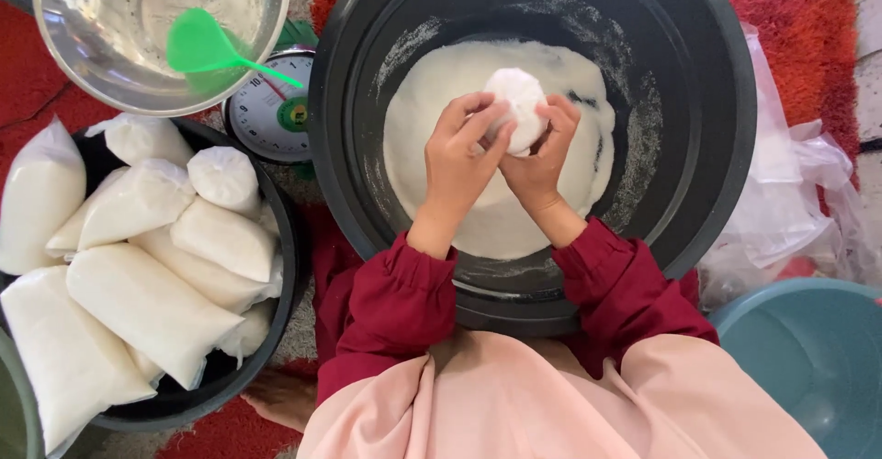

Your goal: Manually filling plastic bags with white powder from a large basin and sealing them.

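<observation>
Both hands are up over the big black round plastic tub point(717, 147), which holds a heap of white powder point(496, 202). The left hand point(459, 160) and right hand point(544, 160) meet around a small clear plastic bag packed with white powder point(516, 101), fingers clamped on it from either side (bag upright, its rounded top poking above the fingertips). It sits dead centre between them, neither hand nearer, above the powder towards the tub's far edge. Filled white bags point(147, 303) fill a black basin at left
</observation>
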